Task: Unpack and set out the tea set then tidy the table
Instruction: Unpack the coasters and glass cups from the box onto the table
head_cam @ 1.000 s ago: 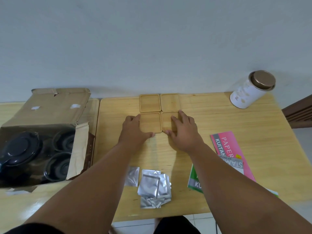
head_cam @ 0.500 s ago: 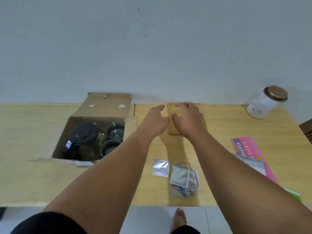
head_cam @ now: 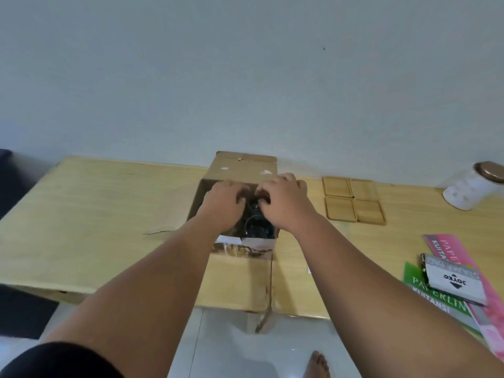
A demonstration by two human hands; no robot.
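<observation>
An open cardboard box [head_cam: 245, 165] stands in the middle of the wooden table [head_cam: 95, 214]. Both of my hands reach down into it. My left hand [head_cam: 223, 203] and my right hand [head_cam: 283, 203] have their fingers curled close together over dark glassware. A dark glass cup [head_cam: 259, 230] shows just below the fingers. Whether either hand grips anything is hidden. Several wooden coasters [head_cam: 353, 203] lie in a square to the right of the box.
A white canister with a brown lid [head_cam: 469, 189] lies tilted at the far right by the wall. Pink, green and grey paper booklets [head_cam: 452, 282] lie at the right front edge. The box's front flap [head_cam: 240, 279] hangs over the table edge.
Both hands left the coasters and moved left into the box. The view swung left, so the box is now in the middle and the coasters lie uncovered on the right.
</observation>
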